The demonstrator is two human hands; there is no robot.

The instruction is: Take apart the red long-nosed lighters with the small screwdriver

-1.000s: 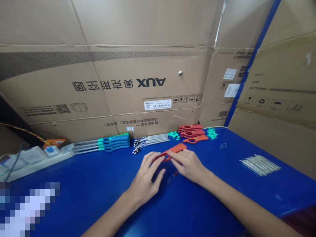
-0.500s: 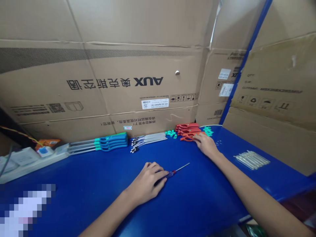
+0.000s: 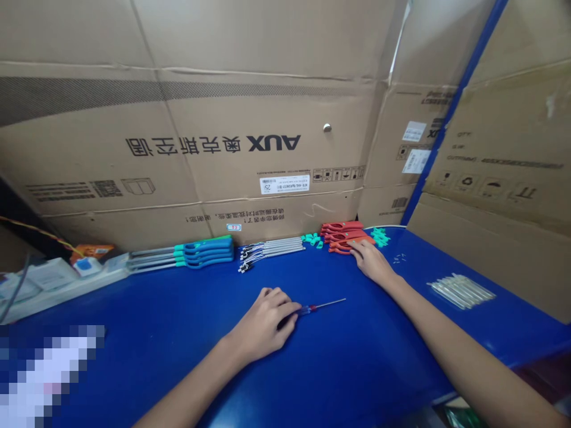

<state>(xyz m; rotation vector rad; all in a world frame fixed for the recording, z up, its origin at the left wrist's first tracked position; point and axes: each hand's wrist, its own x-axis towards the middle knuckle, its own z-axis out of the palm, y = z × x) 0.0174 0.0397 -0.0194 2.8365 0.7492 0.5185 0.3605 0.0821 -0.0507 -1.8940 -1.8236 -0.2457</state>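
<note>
My left hand [image 3: 267, 321] rests low over the blue table, its fingers wrapped round the handle of a screwdriver [image 3: 312, 308] whose thin shaft points right. Farther back, my right hand [image 3: 371, 260] is at the front of a stack of red-orange handles [image 3: 343, 232], its fingertips on the nearest orange one [image 3: 339, 249]. Whether those fingers have closed on it is hard to see. Small teal pieces [image 3: 314, 240] lie left of the stack, and green pieces [image 3: 380, 236] lie to its right.
Blue handles with metal rods [image 3: 207, 252] lie at the back left, beside a white power strip [image 3: 66, 291]. Thin grey rods with wires [image 3: 276, 246] sit mid-back. Clear tubes [image 3: 464, 291] lie at right. Cardboard walls [image 3: 223, 107] stand behind the blue table [image 3: 187, 333].
The view has shifted slightly. The screwdriver has turned a little and lies flatter across the view in my left hand. My right hand stays at the orange handle.
</note>
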